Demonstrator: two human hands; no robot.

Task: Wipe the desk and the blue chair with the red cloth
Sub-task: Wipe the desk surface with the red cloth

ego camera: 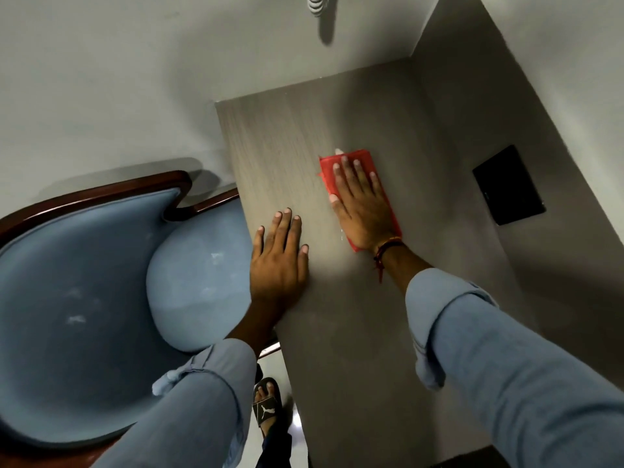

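Fingers [354,165] of my right hand [363,207] lie spread and flat on the red cloth [366,157], pressing it down onto the desk [270,146] rather than gripping it; nothing is pinched or closed around. My left hand [278,261] is just as open, palm down and empty, braced on the desk's left edge where it meets the blue chair [84,282]. The cloth sits folded into a neat oblong about midway along the desk, nearer its right side than its left, with a small pale scrap or smear peeking out at its far end and a faint wet-looking streak beside my wrist. I judge the desk wipe to be under way and not finished: the far end by the wall and the near end towards me both remain to be covered, though I cannot tell from the surface which parts are already clean. The chair looks untouched, with pale dusty marks on its seat and backrest, so that whole half of the job is left.
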